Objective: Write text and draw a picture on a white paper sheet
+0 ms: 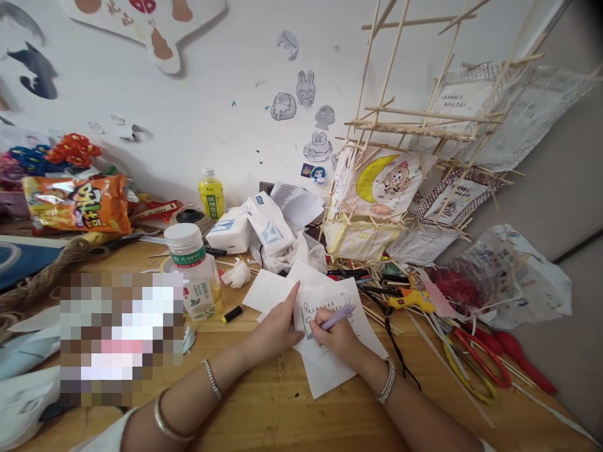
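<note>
A white sheet of paper [325, 373] lies tilted on the wooden table, with handwritten lines and a small crescent drawn on it. My right hand [334, 336] is closed around a light purple pen [340, 316], its tip down on the left part of the sheet. My left hand [277, 323] rests along the sheet's left edge, fingers stretched out and the index pointing up the page. Another white sheet [266, 290] lies partly under the left hand and the drawn sheet.
A large drink bottle [193, 270] and a black marker cap [232, 314] stand left of the paper. Tissue packs [268, 223] lie behind. On the right are a stick frame [424, 119] with drawn panels, a yellow glue gun [414, 298] and red-and-yellow-handled scissors [480, 361].
</note>
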`<state>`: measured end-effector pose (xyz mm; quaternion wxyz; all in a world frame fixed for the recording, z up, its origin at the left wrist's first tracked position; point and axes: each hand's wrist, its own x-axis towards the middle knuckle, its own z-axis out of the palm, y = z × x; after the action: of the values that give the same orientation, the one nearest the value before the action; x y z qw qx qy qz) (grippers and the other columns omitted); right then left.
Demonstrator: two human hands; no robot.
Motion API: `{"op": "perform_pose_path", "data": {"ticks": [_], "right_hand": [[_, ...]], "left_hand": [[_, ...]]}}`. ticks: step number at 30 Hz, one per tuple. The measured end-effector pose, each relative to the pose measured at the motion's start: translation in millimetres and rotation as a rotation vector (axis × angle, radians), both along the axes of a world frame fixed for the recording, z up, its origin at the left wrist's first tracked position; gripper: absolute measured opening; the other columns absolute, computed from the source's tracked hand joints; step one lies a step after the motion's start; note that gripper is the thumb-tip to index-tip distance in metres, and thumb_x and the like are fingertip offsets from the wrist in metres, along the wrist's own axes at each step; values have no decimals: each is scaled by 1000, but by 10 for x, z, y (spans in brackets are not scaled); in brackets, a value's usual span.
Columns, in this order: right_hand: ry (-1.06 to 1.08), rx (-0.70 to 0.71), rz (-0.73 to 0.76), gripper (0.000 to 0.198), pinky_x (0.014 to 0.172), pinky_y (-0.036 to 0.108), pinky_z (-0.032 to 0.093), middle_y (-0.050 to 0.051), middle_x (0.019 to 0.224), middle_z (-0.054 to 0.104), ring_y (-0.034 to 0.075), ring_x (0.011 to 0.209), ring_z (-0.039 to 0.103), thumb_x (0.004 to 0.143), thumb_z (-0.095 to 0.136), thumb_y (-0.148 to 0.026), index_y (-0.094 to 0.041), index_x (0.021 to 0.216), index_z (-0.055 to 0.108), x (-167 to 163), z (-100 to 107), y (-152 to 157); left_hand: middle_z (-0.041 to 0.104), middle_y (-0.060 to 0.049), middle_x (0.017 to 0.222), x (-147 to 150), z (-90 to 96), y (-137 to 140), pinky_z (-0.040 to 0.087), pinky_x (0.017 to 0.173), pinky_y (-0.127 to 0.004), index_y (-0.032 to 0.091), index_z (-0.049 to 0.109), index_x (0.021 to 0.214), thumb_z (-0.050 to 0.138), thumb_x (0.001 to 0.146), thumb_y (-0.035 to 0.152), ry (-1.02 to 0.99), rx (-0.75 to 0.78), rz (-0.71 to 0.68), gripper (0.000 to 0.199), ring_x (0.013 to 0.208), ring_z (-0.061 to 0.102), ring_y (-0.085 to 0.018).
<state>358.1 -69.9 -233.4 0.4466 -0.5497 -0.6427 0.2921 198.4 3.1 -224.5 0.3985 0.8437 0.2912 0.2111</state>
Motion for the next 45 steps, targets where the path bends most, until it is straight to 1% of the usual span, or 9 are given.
{"op": "perform_pose_path", "data": {"ticks": [3, 8, 16, 20, 24, 32, 35, 40, 45], "right_hand": [[-14, 20, -13, 30, 46, 22, 28, -7, 47, 33, 10, 46, 35, 77, 48, -18, -21, 54, 28, 8, -41, 10], [-28, 23, -9, 29, 46, 23, 27, -7, 49, 32, 10, 47, 35, 77, 48, -20, -21, 55, 29, 11, -44, 9], [-61, 22, 10, 30, 48, 23, 27, -6, 50, 34, 10, 49, 35, 77, 48, -18, -21, 54, 28, 1, 7, -7], [-34, -14, -2, 30, 47, 23, 27, -6, 49, 33, 10, 48, 35, 78, 47, -18, -22, 55, 28, -4, 25, -16], [-33, -11, 5, 30, 48, 23, 29, -6, 50, 34, 10, 48, 36, 78, 48, -20, -22, 55, 28, -5, 20, -17], [-39, -4, 7, 30, 48, 23, 27, -6, 51, 31, 10, 49, 33, 76, 47, -19, -21, 54, 27, 7, 0, -14], [-40, -9, 9, 29, 48, 23, 27, -6, 51, 31, 10, 50, 32, 75, 47, -18, -21, 55, 27, 9, 1, -15], [-36, -8, 20, 29, 48, 23, 27, -6, 51, 31, 10, 50, 32, 75, 47, -18, -21, 54, 27, 8, -7, -19], [-20, -12, -8, 29, 48, 24, 30, -6, 49, 35, 11, 49, 35, 78, 47, -20, -21, 56, 29, 10, -19, -21]], "left_hand": [[54, -9, 105, 10, -15, -2, 39, 80, -35, 18, -1, 142, 59, 65, 12, 9, 22, -1, 97, 97, 50, -25], [54, -12, 106, 6, -14, 0, 39, 82, -36, 14, 1, 142, 58, 66, 12, 22, 29, -11, 95, 101, 48, -27], [54, -13, 108, -1, 7, 4, 39, 83, -37, 15, 1, 142, 58, 68, 14, 38, 27, -23, 94, 102, 48, -27], [54, -12, 108, 1, 11, 3, 39, 83, -37, 16, 1, 142, 57, 68, 14, 40, 26, -25, 93, 102, 48, -27], [53, -13, 109, 4, 13, 0, 39, 83, -38, 16, 2, 142, 58, 68, 14, 38, 26, -18, 93, 103, 48, -27], [53, -11, 109, 2, -1, 2, 38, 84, -39, 19, 1, 142, 58, 68, 15, 46, 28, -20, 93, 104, 47, -27], [53, -13, 110, 2, -7, 4, 38, 84, -39, 17, 2, 142, 57, 68, 15, 48, 30, -19, 93, 104, 47, -28], [52, -12, 110, 4, -10, 4, 38, 84, -39, 18, 2, 142, 58, 68, 15, 47, 31, -15, 93, 105, 47, -28], [54, -12, 109, 4, -14, 7, 38, 85, -39, 18, 2, 142, 58, 68, 15, 44, 33, -18, 93, 105, 47, -28]]}}
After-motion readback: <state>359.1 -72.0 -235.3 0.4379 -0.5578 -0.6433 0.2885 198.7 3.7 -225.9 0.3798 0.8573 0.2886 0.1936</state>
